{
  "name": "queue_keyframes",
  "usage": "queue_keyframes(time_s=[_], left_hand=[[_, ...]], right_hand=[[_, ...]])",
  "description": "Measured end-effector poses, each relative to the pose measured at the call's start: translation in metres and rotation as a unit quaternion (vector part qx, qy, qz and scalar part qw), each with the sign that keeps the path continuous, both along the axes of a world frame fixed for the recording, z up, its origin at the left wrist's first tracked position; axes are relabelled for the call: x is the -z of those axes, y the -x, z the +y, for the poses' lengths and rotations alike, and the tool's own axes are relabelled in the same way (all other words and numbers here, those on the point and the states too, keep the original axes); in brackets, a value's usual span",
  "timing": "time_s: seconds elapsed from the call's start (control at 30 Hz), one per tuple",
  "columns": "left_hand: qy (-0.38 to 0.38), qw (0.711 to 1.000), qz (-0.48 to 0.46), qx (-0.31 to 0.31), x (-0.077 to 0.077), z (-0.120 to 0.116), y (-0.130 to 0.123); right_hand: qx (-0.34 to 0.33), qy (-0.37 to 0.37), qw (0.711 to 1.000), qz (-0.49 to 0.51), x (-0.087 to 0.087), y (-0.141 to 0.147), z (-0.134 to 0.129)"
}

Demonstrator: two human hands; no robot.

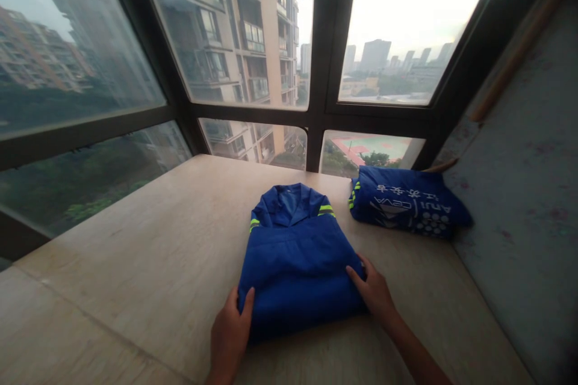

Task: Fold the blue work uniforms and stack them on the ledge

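A folded blue work jacket [298, 264] lies on the pale window ledge in front of me, its collar toward the window. Yellow-green reflective stripes show at both shoulders. My left hand [231, 328] grips the jacket's near left edge, thumb on top and the other fingers mostly hidden beside and under the cloth. On the right edge, my right hand [372, 289] holds the fabric in the same way, thumb over the top. The jacket's near end looks slightly raised from the ledge, though I cannot tell by how much.
A second folded blue garment [406, 201] with white printing lies at the back right, against the patterned wall [519, 240]. Dark window frames [318, 72] border the pale ledge [149, 252] at the back and left. A seam crosses the ledge at the lower left.
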State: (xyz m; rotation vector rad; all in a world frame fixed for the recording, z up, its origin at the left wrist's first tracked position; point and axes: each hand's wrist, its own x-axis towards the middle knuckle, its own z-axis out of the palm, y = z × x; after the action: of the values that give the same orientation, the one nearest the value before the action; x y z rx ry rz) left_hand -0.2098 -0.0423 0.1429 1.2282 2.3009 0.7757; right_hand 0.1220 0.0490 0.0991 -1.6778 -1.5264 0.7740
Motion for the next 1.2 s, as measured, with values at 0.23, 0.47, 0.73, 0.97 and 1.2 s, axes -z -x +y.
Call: queue_keyframes(time_s=[0.23, 0.47, 0.73, 0.97, 1.2], left_hand=[[0.053, 0.998, 0.044, 0.008, 0.009, -0.005, -0.003], [-0.030, 0.997, -0.073, 0.004, 0.006, 0.004, 0.010], [-0.113, 0.987, -0.109, 0.020, -0.002, 0.005, 0.005], [0.011, 0.999, -0.027, 0.035, 0.007, -0.001, 0.003], [-0.024, 0.973, 0.200, 0.112, -0.022, 0.009, -0.004]], right_hand=[[0.001, 0.016, 0.985, -0.171, 0.006, 0.003, -0.028], [0.007, 0.009, 0.998, -0.063, -0.007, 0.003, -0.019], [0.010, -0.008, 0.999, -0.045, -0.028, -0.001, -0.015], [0.013, 0.027, 0.989, -0.146, -0.004, -0.011, -0.033], [-0.007, -0.099, 0.976, -0.196, -0.018, -0.010, -0.012]])
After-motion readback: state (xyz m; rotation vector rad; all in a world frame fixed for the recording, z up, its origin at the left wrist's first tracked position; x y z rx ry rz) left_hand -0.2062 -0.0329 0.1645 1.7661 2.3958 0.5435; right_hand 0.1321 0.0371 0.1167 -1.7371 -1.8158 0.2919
